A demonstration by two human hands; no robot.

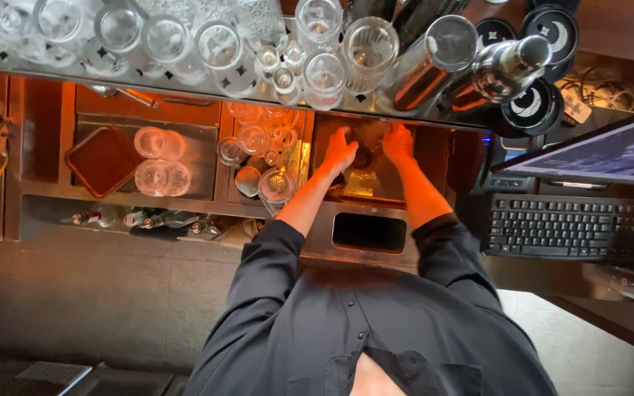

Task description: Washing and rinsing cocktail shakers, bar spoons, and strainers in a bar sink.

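Reaching into a small steel sink under the bar shelf, both hands work at its far end. Left hand lies flat, fingers spread, on the basin beside a dark round drain. Right hand is curled on something pale near the far wall; whether it grips, cannot tell. Black sleeves pushed up. Left: clear ribbed glasses on a metal tray, a brown square tray. Right: black keyboard.
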